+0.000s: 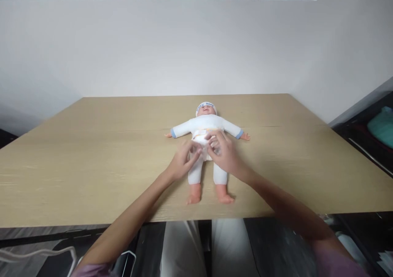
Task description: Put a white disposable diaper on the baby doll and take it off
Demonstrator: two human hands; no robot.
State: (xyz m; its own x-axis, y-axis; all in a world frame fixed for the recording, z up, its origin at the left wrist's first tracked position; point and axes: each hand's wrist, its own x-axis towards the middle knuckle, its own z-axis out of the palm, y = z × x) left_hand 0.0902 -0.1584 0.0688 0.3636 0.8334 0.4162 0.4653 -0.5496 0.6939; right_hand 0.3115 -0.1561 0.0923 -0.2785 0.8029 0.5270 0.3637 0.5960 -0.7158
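Observation:
A baby doll in a white suit with blue cuffs lies on its back, arms spread and bare feet towards me. It wears a white headband with blue lettering. Around its hips is a white diaper, with an orange line along the waist. My left hand is over the diaper's left side, fingers bent and thumb a little apart from them. Over the right side is my right hand, its fingers curled and spread from the thumb. Neither hand visibly grips anything; whether the fingertips touch the diaper I cannot tell.
The doll rests on a wood-coloured table with a pale wall behind it. A dark shelf holding a green item stands at the right. Below the front edge are my legs and a white cable.

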